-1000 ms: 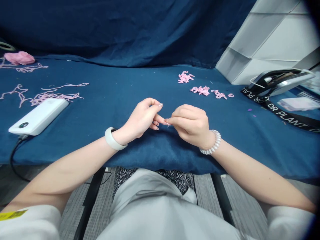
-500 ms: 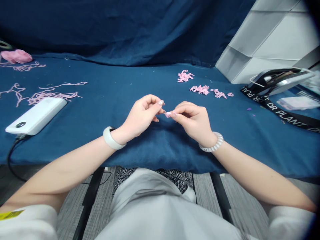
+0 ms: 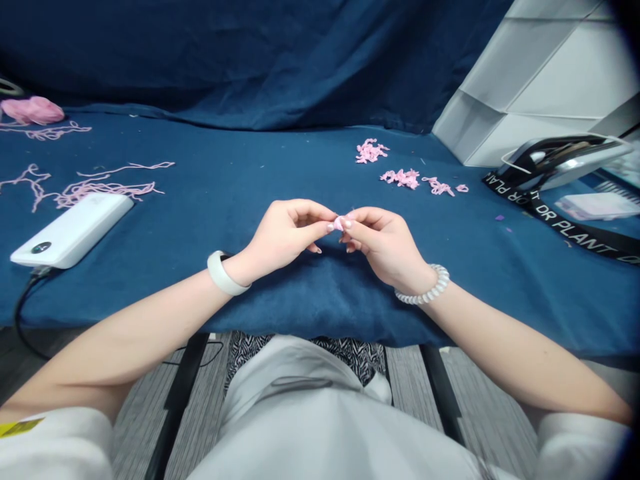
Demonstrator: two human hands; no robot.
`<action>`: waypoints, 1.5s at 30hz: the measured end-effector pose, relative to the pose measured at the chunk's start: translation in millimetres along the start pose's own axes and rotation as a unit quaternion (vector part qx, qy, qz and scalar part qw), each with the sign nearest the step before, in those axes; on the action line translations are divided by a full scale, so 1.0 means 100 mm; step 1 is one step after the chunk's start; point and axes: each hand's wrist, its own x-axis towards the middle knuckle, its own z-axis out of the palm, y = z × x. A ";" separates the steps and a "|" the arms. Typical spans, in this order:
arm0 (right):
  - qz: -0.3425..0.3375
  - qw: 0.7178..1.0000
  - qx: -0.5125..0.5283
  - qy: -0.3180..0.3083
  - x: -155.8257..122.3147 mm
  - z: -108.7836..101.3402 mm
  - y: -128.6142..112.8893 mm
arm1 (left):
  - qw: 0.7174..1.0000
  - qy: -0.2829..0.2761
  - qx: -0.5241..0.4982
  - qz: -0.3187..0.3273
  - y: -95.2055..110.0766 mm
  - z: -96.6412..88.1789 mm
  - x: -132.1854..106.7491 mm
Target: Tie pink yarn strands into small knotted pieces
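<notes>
Between my two hands, over the front part of the blue cloth, is a small piece of pink yarn [image 3: 339, 223]. My left hand [image 3: 290, 233] pinches its left side between thumb and forefinger. From the other side my right hand [image 3: 383, 243] grips it with thumb and fingertips, and the fingers hide most of it. Whether the yarn is knotted or looped I cannot make out. Farther back on the right lie little pink yarn pieces in a heap [image 3: 370, 151], a second cluster [image 3: 401, 178] and a smaller group [image 3: 440, 187].
Loose pink strands [image 3: 95, 191] lie at left beside a white power bank [image 3: 73, 230] with a black cable. A pink yarn bundle [image 3: 33, 111] sits at the far left. On the right are a lettered black strap [image 3: 560, 223], a dark pouch-like object [image 3: 555, 157] and a white box [image 3: 530, 87].
My left hand has come right and its fingertips now close on the pink yarn beside my right fingers. The right hand keeps its hold, nearly in place.
</notes>
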 end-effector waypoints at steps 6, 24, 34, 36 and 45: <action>-0.005 1.000 0.008 0.003 -0.01 0.02 0.00 | 1.000 0.019 -0.004 0.002 -0.01 0.00 0.00; -0.052 0.998 0.026 -0.007 -0.01 0.03 0.07 | 0.999 -0.017 -0.026 -0.017 -0.01 0.02 -0.03; -0.036 0.997 0.057 -0.036 -0.02 0.03 0.02 | 0.999 -0.027 -0.015 -0.022 0.02 0.01 -0.04; -0.038 0.997 0.058 -0.041 -0.02 0.03 0.04 | 0.999 -0.020 -0.009 -0.024 0.03 0.01 -0.04; -0.027 0.998 0.049 -0.009 -0.02 0.05 0.04 | 1.000 0.013 -0.011 -0.019 0.04 0.05 -0.06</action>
